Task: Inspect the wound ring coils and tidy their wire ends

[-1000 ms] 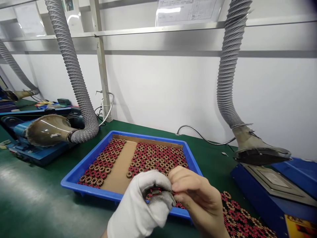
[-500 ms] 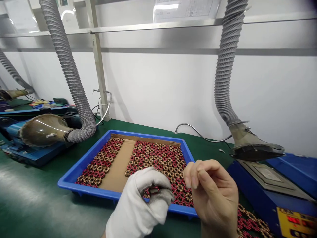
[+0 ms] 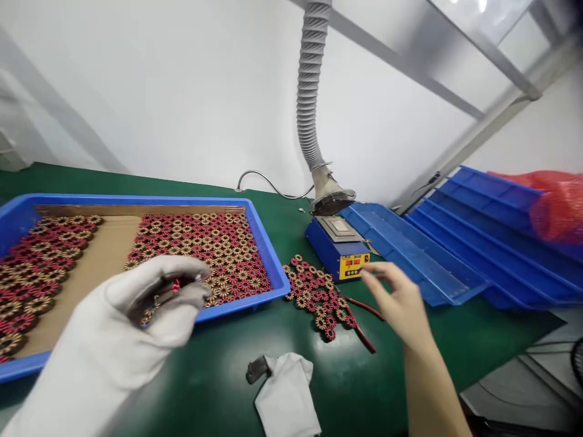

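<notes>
My left hand [image 3: 150, 315], in a white glove with darkened fingertips, curls around a small red-wired ring coil [image 3: 175, 286]. Most of that coil is hidden by the fingers. This hand is over the front edge of a blue tray [image 3: 268, 249], where red and gold ring coils [image 3: 195, 243] lie in rows on cardboard. My bare right hand [image 3: 396, 297] has thumb and fingers curved but apart, with nothing visible between them. It is in front of a blue solder pot [image 3: 339, 243], to the right of a loose group of ring coils [image 3: 314, 291] on the green table.
Above the pot hangs a grey extraction hose [image 3: 310, 91] with a flared hood. A pair of red-handled pliers [image 3: 362, 334] lies beside the loose coils. A white glove [image 3: 289, 394] rests at the front. Blue trays [image 3: 410, 255] and red plastic wrap [image 3: 560, 203] are at the right.
The view has swung to the right, bringing the loose coils and pliers into sight. My right hand has moved away from the left one, towards the solder pot. The left still holds its coil.
</notes>
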The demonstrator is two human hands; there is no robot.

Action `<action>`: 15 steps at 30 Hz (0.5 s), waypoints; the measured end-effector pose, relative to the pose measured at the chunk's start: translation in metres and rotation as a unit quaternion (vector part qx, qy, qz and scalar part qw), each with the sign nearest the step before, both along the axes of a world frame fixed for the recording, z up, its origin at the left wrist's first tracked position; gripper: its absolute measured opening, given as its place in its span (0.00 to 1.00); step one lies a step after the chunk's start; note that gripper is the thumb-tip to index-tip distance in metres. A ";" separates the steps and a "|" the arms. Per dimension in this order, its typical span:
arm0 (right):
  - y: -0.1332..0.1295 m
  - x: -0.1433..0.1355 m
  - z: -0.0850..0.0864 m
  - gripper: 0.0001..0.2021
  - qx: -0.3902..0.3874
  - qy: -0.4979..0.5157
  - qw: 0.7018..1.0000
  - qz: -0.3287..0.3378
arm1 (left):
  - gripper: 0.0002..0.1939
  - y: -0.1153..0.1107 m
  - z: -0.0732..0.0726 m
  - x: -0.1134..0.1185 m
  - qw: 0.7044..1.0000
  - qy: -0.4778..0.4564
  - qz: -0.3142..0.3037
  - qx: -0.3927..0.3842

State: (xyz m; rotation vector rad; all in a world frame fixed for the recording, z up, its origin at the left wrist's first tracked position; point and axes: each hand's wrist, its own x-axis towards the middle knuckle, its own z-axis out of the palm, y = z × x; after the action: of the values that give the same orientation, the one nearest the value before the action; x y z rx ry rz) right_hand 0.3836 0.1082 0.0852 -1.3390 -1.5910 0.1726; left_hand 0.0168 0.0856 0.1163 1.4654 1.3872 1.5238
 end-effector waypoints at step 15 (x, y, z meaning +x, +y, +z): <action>-0.022 0.118 -0.100 0.25 -0.388 -0.071 0.917 -0.064 | 0.07 -0.013 -0.067 0.071 0.894 -0.063 -0.330 -0.296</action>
State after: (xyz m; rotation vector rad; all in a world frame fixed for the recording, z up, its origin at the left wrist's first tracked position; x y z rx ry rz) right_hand 0.5019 0.0859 -0.0147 -2.0942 -1.6090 0.6957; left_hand 0.0878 0.0722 0.0490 1.2253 0.9891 0.6670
